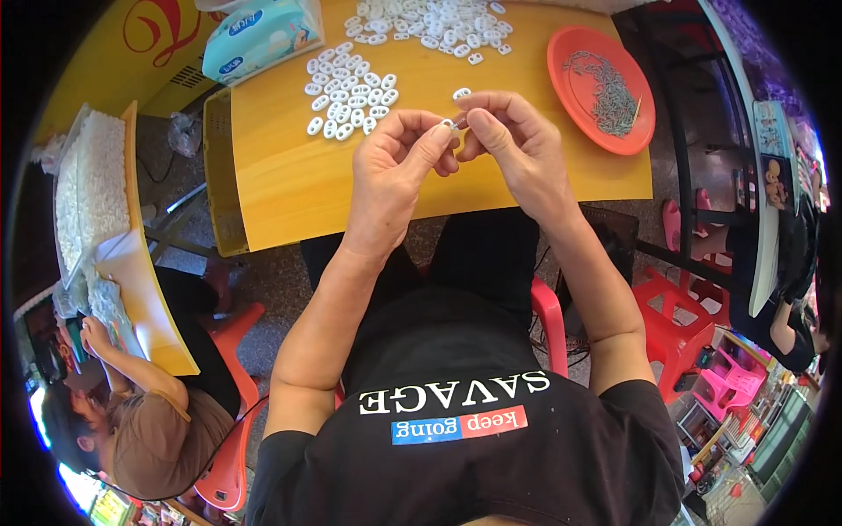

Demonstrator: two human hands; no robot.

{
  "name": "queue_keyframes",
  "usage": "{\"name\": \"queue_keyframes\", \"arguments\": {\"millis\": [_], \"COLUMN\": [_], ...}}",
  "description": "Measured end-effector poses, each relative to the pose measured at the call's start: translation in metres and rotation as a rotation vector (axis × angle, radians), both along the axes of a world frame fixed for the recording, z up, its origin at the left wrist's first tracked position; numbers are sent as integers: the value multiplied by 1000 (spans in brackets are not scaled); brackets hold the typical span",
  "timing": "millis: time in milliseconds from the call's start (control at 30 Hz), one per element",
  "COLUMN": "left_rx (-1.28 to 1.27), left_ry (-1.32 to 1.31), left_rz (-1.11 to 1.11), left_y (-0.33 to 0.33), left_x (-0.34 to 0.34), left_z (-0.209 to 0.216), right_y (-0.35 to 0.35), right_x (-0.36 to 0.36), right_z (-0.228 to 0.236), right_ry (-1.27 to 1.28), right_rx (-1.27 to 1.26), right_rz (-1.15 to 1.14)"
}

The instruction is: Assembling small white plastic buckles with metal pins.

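Above the near edge of the yellow table, both hands meet with fingertips almost touching. My left hand (395,167) pinches a small white oval plastic piece (449,124) between thumb and forefinger. My right hand (517,149) is closed on a small metal spring (461,123) that points at the white piece; fingers partly hide it. Just beyond the hands lies a single white two-holed piece (461,93). A group of similar white pieces (351,92) is spread left of my left hand. Right of my right hand stands a red plate (589,131) holding many small grey metal springs (614,96).
A larger heap of white pieces (438,22) covers the table's far side. A blue tissue pack (263,39) stands at the far left of the table (289,193). Another person (167,421) sits at a table on the left. Red stools (671,324) stand at right.
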State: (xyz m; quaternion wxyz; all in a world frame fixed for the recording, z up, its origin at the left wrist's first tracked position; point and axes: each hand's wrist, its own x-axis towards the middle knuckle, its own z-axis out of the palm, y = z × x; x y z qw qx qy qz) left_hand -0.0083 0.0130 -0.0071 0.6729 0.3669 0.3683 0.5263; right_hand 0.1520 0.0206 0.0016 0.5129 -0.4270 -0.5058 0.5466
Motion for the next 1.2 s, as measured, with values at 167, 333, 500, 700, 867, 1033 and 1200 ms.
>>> {"name": "queue_keyframes", "arguments": {"millis": [167, 333, 500, 700, 867, 1033, 1200], "left_rx": [-13, 17, 76, 54, 5, -19, -10], "left_ry": [-19, 47, 161, 189, 95, 75, 128], "left_rz": [-23, -32, 15, 35, -13, -33, 11], "left_y": [-2, -7, -14, -8, -1, -8, -14], "left_x": [0, -2, 0, 1, -2, -1, 0], "left_z": [2, 7, 13, 0, -5, -3, 3], "right_y": [7, 6, -7, -11, -5, -9, -14], "right_x": [9, 12, 6, -4, 1, 3, 0], "right_z": [2, 14, 9, -12, -4, 1, 2], "right_ry": [-332, -540, -449, -258, -235, -325, -151], "right_rx": [310, 587, 351, 44, 47, 118, -93], "right_rz": [15, 19, -8, -63, -26, -22, 24]}}
